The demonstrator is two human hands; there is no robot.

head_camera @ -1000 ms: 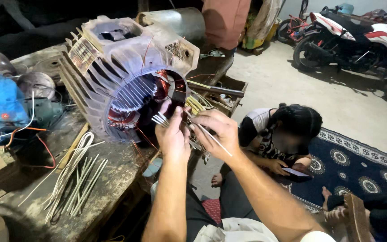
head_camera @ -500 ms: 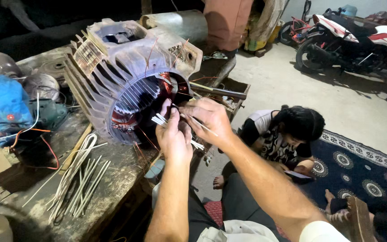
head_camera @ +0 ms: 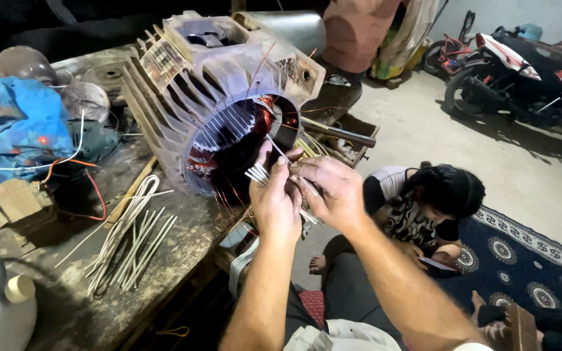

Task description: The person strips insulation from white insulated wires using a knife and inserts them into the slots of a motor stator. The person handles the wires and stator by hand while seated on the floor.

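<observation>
My left hand (head_camera: 274, 201) is closed around a small bundle of white insulation strips (head_camera: 258, 174), their ends poking out above my fingers. My right hand (head_camera: 330, 192) sits against it, fingertips pinching one strip (head_camera: 280, 151) that slants up toward the motor. Both hands meet right at the open mouth of the finned motor housing (head_camera: 216, 97), where copper windings (head_camera: 265, 120) show inside the bore. Left of my hands and lower, more loose white strips (head_camera: 131, 240) lie scattered on the grimy workbench (head_camera: 99, 305). Further left sits a blue cloth (head_camera: 14, 123). To the right of my hands, below, a person (head_camera: 424, 208) sits by a patterned rug (head_camera: 528, 260); beyond, a motorcycle (head_camera: 521, 71) stands on the concrete floor (head_camera: 424, 136).
</observation>
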